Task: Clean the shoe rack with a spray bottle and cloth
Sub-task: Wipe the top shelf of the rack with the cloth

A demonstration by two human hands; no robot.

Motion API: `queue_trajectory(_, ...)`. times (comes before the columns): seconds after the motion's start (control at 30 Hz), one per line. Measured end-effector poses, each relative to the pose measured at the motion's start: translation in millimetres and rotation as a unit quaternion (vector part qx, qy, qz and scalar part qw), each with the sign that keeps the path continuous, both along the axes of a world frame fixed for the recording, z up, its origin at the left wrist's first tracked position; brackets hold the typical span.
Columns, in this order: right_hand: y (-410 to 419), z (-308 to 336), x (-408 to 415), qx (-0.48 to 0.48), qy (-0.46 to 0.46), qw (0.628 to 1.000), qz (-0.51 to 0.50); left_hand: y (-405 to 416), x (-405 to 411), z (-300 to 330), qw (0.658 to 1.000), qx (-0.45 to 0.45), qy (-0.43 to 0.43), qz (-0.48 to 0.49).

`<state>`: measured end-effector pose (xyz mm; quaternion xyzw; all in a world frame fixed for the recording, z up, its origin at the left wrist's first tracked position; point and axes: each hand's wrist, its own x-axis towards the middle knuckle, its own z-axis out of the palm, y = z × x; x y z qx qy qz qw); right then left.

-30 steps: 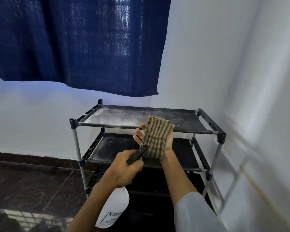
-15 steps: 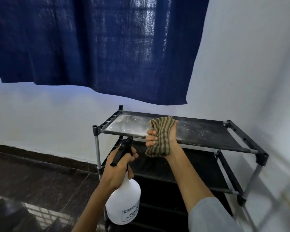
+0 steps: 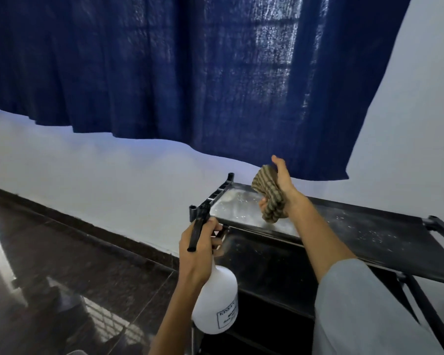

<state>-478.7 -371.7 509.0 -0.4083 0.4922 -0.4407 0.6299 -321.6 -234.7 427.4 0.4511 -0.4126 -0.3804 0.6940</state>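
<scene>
1. Head view: my left hand grips the neck of the white spray bottle, fingers curled round its black trigger head, just in front of the shoe rack's near left corner post.
2. My right hand holds the striped cloth bunched, fingers clamped round it, above the left end of the rack's top shelf; I cannot tell whether the cloth touches it.
3. The top shelf shows white specks and a wet sheen at its left end.
4. A blue curtain hangs on the wall behind the rack; a dark tiled floor lies to the rack's left.
</scene>
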Motion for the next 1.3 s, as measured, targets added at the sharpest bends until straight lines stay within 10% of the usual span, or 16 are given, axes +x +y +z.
queue_trajectory(0.27,-29.9,-20.8,36.5,-0.167,0.420,0.867,0.209,-19.7,-15.1,-13.7,0.998,0.016,0.008,0.054)
queue_trajectory(0.5,-71.2,-42.1,38.0,-0.338,0.517,0.757,0.213,-31.9,-23.8,-22.3,0.994,0.038,-0.009,0.100)
queue_trajectory(0.7,-72.5,-38.8,35.5,-0.263,0.661,0.673,0.206,-33.4,-26.4,-19.8,0.994,0.026,-0.012,0.107)
queue_trajectory(0.9,-40.0,-20.4,26.8,-0.337,0.554,0.669,0.363,-32.7,-37.3,-20.1,0.993,0.036,-0.016,0.110)
queue_trajectory(1.13,-87.5,-46.1,36.7,-0.342,0.623,0.694,0.115,-33.1,-36.7,-17.5,0.995,0.038,-0.030,0.087)
queue_trajectory(1.3,-59.5,-31.8,38.2,-0.325,0.506,0.730,0.326,-34.9,-30.6,-20.1,0.995,0.039,-0.011,0.090)
